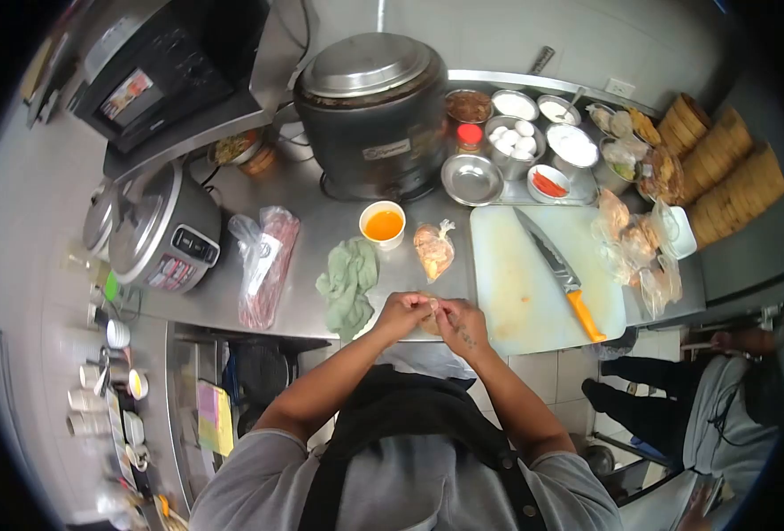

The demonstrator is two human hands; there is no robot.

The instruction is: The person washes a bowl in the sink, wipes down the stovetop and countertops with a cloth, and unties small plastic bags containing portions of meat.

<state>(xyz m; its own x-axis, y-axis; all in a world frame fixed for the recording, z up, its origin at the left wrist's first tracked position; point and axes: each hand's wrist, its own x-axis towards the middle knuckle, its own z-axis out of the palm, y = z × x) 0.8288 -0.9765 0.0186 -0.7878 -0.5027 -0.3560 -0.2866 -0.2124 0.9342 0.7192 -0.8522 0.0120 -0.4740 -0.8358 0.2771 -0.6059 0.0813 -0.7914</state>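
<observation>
My left hand and my right hand meet at the counter's front edge, fingertips pinched together. Between them they grip what looks like the neck of a small plastic bag with pale brownish contents, mostly covered by my fingers. Just beyond lies a knotted clear bag of orange-pink food. A white cup of orange liquid stands behind my left hand, and a crumpled green cloth lies to its left. Right of my right hand is a white cutting board bearing a yellow-handled knife.
A large black pot stands at the back, near a steel bowl and a container of eggs. Several filled bags lie at the board's right. A rice cooker and wrapped meat sit left. Another person is at right.
</observation>
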